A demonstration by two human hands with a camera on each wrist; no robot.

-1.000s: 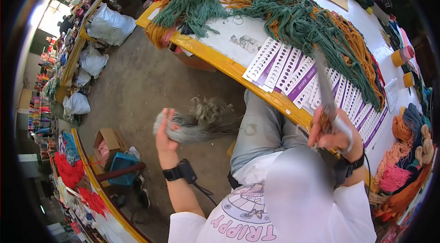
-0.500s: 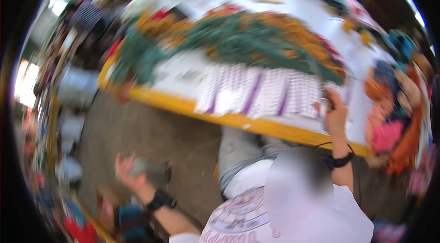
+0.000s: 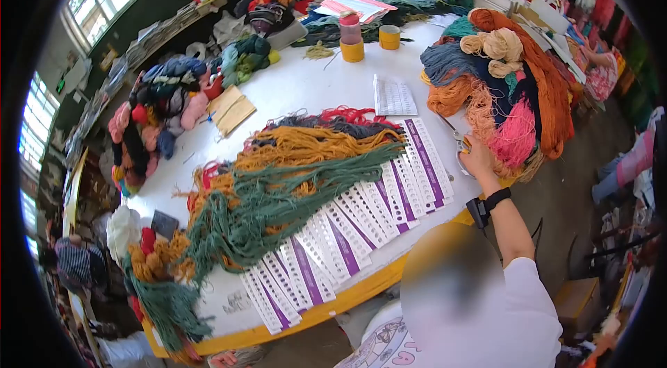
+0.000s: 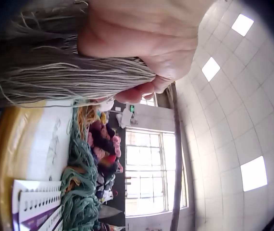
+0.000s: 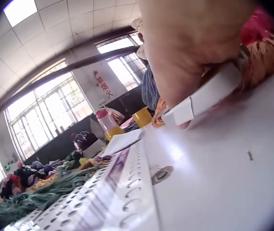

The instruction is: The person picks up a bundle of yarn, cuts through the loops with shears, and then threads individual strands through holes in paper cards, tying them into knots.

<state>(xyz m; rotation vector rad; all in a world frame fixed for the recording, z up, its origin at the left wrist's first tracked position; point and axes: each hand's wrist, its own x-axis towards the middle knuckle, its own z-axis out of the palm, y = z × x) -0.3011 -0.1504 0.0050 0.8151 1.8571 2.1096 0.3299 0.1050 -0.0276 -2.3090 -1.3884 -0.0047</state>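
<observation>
At the right of the table my right hand holds the scissors, their blades pointing away beside the heaped yarn. In the right wrist view the right hand is low over the white tabletop, with the white-wrapped scissor handle under it; most fingers are hidden. My left hand barely shows at the bottom edge of the head view. Seen from the left wrist, the left hand grips a bundle of grey yarn, its strands hanging out to the left.
Green yarn and mustard yarn stretch across the table. Punched purple-and-white cards fan along the near edge. An orange, blue and pink yarn pile lies right, with a pink-lidded bottle and tape roll farther back.
The head view has swung toward the table's right side. My right hand with the scissors has moved to beside the yarn pile; the left hand has slipped almost out of the head view.
</observation>
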